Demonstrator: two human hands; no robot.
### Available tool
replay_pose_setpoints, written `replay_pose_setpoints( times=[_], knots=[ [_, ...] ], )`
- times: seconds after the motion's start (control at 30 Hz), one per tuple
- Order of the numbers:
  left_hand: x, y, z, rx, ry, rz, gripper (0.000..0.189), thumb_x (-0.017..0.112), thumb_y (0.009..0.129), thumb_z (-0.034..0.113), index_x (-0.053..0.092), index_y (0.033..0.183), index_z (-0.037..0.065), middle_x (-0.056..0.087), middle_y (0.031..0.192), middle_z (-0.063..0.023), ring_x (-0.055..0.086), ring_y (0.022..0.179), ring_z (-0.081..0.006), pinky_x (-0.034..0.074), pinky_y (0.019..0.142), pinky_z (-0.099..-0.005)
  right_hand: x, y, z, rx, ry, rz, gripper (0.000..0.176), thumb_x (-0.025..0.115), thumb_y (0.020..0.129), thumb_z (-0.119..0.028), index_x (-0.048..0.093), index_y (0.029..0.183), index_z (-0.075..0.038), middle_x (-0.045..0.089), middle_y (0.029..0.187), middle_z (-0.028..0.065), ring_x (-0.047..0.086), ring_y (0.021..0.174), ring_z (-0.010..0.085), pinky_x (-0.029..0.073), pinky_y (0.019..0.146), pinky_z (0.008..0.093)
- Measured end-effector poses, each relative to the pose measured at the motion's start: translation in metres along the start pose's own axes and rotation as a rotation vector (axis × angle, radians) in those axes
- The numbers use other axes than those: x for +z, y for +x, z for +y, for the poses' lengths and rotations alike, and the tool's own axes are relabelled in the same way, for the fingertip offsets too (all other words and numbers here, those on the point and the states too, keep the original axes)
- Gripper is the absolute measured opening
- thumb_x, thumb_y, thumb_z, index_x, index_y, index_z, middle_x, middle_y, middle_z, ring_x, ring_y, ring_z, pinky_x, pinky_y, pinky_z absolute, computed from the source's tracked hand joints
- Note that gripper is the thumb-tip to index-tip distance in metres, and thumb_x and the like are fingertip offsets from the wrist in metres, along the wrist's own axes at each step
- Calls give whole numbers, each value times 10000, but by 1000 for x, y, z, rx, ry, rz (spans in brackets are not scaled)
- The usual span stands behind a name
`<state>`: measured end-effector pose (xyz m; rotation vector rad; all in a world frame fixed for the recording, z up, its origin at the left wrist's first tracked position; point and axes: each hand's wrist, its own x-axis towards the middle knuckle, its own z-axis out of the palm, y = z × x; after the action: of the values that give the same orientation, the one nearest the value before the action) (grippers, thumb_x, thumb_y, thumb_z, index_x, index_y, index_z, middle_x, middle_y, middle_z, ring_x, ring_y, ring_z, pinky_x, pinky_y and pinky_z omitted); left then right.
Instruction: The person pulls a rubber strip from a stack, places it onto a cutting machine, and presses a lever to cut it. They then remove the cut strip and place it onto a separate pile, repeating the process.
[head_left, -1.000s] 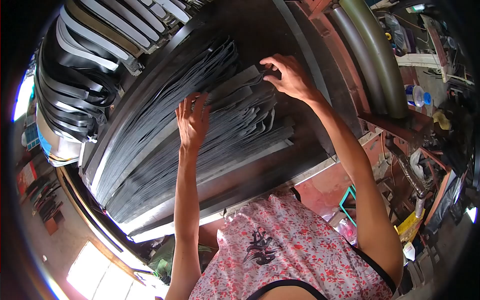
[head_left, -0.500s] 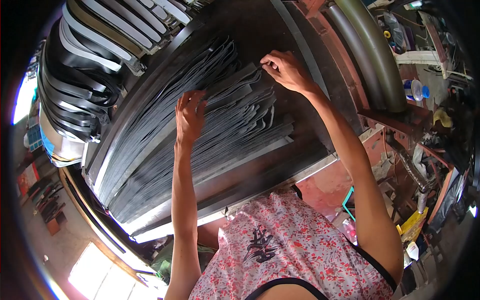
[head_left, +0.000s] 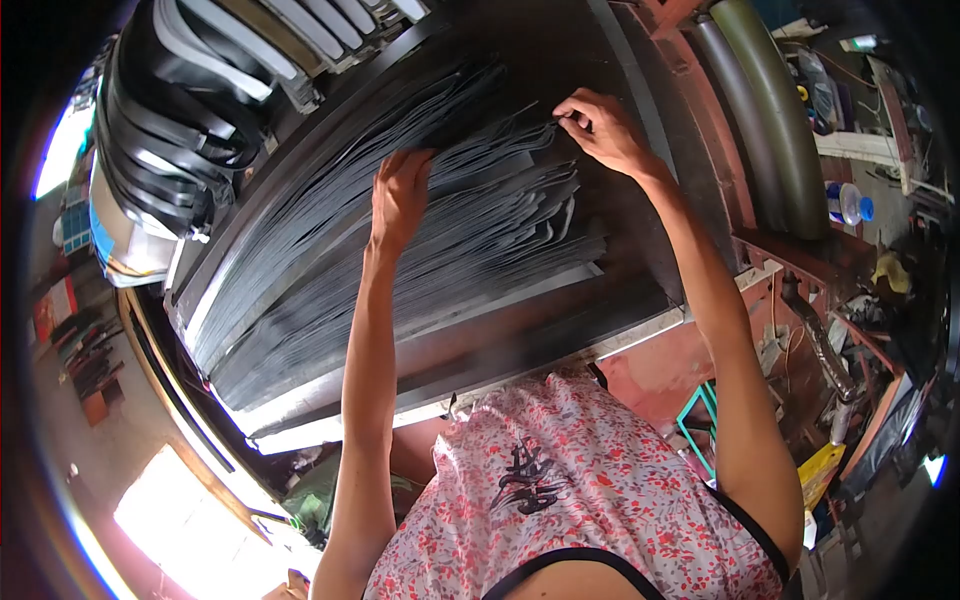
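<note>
A thick fanned pile of long, thin dark strips (head_left: pixel 330 270), rubber-like in look, lies across the dark work table. My right hand (head_left: pixel 608 132) is pinched at the free end of a strip, beyond the pile's right side. Over the upper middle of the pile is my left hand (head_left: pixel 400 200), its fingers curled down onto the strips; the fingertips are partly hidden. Between the two hands, several strip ends stretch loosely and fan apart. Other uneven, wavy strip ends (head_left: pixel 560 205) show just below.
Black curved bands (head_left: pixel 170 150) hang in a bundle at the left. Large dark rolls (head_left: pixel 770 120) stand by a red metal frame (head_left: pixel 715 130) on the right. A bottle with a blue cap (head_left: pixel 850 203) is farther right. The table's pale front edge (head_left: pixel 640 332) runs before my body.
The whole view has shifted, so the table and both hands appear farther right. My hands keep their places at the strips, while the strips between them have spread and moved slightly.
</note>
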<state>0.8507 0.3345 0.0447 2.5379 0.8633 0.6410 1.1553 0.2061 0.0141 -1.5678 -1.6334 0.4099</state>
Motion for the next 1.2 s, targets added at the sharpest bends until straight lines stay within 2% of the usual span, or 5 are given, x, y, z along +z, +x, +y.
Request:
replay_pose_setpoints(
  times=[0.53,0.9,0.97,1.17,1.2],
  knots=[
    [3,-1,-1,22,6,8,162,622,890,85,678,1030,26,649,990,-121,612,904,-308,496,790,-402,-16,4,-20,-7,-111,-13,122,656,875,-88,711,984,-98,639,960,41,643,833,230,513,704,350],
    [-10,9,13,-11,-27,-28,205,646,899,201,697,1029,51,671,975,-114,621,921,-289,494,802,-414,-50,8,-72,-178,-180,104,158,638,877,-54,656,1032,-76,642,1044,55,655,906,242,525,751,354],
    [-22,22,38,254,-95,89,282,652,902,229,665,1088,17,657,956,-129,632,885,-294,512,752,-403,-57,19,-98,-232,-180,131,145,634,879,-53,639,1023,-65,648,1028,58,653,912,253,523,755,352],
    [-72,52,113,310,46,93,247,669,890,228,646,971,-4,639,866,-110,636,666,-270,511,563,-360,-50,53,-165,-450,-144,266,231,645,900,-98,619,1129,-76,646,1036,72,646,876,217,512,767,319],
    [-81,56,118,371,10,152,191,658,895,176,621,903,-11,635,754,-110,634,574,-233,501,514,-336,-38,54,-176,-288,220,405,287,638,918,-120,578,1195,-78,639,1076,76,638,902,192,511,777,315]
  ],
)
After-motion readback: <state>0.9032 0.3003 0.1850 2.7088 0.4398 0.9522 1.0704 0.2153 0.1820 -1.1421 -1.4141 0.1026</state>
